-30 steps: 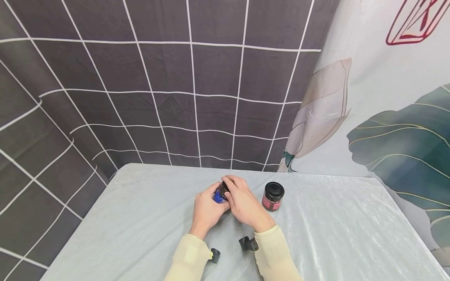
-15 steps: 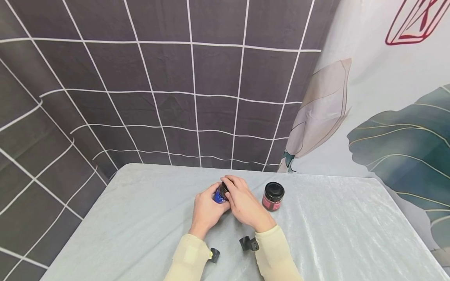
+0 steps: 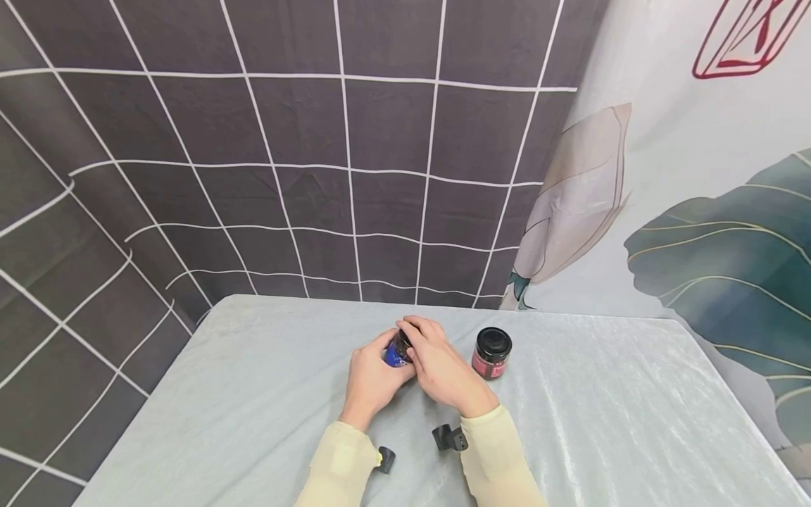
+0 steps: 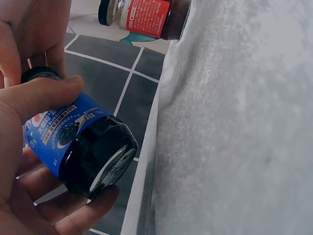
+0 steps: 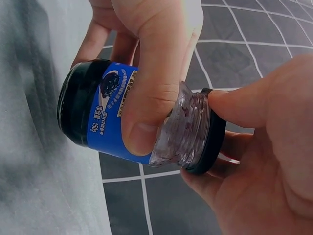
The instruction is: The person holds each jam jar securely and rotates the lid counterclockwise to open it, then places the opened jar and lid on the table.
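Note:
A small glass jar (image 4: 95, 142) with a blue label and dark contents is between my two hands, tilted and raised off the cloth. My left hand (image 3: 372, 377) wraps the jar's body, thumb across the label and fingers under the far side. On the black lid (image 5: 211, 139), my right hand (image 3: 440, 366) grips the rim with thumb and fingertips. Clear glass neck shows between label and lid in the right wrist view. From the head camera, the right hand covers most of the lid. A second jar (image 3: 491, 355), red-labelled with a black lid, stands upright just right of my right hand.
A pale grey velvety cloth (image 3: 602, 408) covers the table, whose back edge meets a dark curtain (image 3: 317, 176) with white grid lines. A white curtain with leaf prints (image 3: 716, 267) hangs at the right. Small black wrist devices (image 3: 450, 438) sit by the cuffs.
The right wrist has shifted very slightly to the right. Both hands keep the same hold on the blue-labelled jar and its lid, and the second jar stays put.

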A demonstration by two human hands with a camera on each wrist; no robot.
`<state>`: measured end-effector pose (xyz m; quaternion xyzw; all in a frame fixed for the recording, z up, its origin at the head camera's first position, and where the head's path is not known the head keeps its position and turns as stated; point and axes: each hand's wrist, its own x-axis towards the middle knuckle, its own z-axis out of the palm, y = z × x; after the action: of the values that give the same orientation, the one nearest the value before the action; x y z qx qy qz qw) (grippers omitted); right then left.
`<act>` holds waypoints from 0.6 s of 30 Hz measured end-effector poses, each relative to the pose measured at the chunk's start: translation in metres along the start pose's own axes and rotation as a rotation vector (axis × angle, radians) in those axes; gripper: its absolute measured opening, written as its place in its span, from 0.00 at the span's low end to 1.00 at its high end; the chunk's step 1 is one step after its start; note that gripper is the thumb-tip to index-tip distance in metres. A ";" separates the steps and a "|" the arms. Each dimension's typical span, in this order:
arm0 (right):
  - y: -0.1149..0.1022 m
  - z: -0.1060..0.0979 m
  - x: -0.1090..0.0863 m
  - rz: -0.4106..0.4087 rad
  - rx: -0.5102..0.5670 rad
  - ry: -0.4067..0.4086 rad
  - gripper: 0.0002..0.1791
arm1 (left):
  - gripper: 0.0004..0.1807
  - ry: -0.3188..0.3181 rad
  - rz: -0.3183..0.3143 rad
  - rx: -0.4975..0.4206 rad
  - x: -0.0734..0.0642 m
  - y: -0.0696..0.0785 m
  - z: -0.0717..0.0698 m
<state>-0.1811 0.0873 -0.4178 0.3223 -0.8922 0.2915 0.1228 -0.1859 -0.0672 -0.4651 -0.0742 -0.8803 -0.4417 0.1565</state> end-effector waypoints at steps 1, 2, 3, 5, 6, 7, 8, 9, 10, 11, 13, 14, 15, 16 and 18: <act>0.000 0.000 0.000 0.000 0.001 -0.001 0.22 | 0.30 0.000 0.002 0.002 0.000 0.000 0.000; 0.000 -0.001 0.000 0.000 0.001 -0.002 0.22 | 0.30 0.000 0.003 0.003 0.000 -0.001 0.000; 0.000 -0.001 0.000 0.001 0.003 -0.003 0.22 | 0.30 0.000 0.004 0.005 0.000 -0.001 0.000; 0.000 -0.001 0.000 0.001 0.005 -0.006 0.22 | 0.30 0.000 0.001 0.006 0.000 0.000 0.000; 0.000 -0.001 0.000 0.001 0.007 -0.009 0.22 | 0.30 -0.001 -0.001 0.006 0.000 0.000 0.000; 0.000 -0.002 0.000 0.002 0.011 -0.010 0.22 | 0.30 -0.002 -0.003 0.006 0.000 0.001 -0.001; 0.000 -0.002 0.000 0.003 0.014 -0.011 0.22 | 0.30 -0.002 -0.005 0.006 -0.001 0.001 -0.001; 0.000 -0.002 0.001 0.004 0.018 -0.012 0.22 | 0.30 -0.002 -0.004 0.007 0.000 0.001 -0.001; 0.000 -0.002 0.001 0.004 0.022 -0.012 0.22 | 0.31 -0.002 -0.004 0.008 0.000 0.001 -0.001; 0.000 -0.002 0.001 0.004 0.025 -0.011 0.22 | 0.31 -0.003 -0.003 0.008 0.000 0.001 -0.001; 0.001 -0.002 0.001 0.003 0.033 -0.011 0.22 | 0.31 -0.005 0.000 0.008 0.000 0.001 -0.001; 0.001 -0.002 0.001 0.001 0.037 -0.011 0.22 | 0.32 -0.006 0.002 0.007 0.000 0.001 -0.001; 0.001 -0.002 0.000 0.001 0.043 -0.011 0.22 | 0.32 -0.007 0.003 0.007 0.000 0.001 -0.001; 0.001 -0.002 0.000 0.000 0.047 -0.012 0.22 | 0.32 -0.009 0.004 0.006 0.000 0.001 -0.001; 0.002 -0.002 0.000 0.001 0.054 -0.012 0.22 | 0.33 -0.011 0.007 0.003 -0.001 0.001 -0.001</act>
<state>-0.1824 0.0896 -0.4170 0.3269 -0.8848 0.3139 0.1087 -0.1847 -0.0675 -0.4638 -0.0795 -0.8816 -0.4393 0.1534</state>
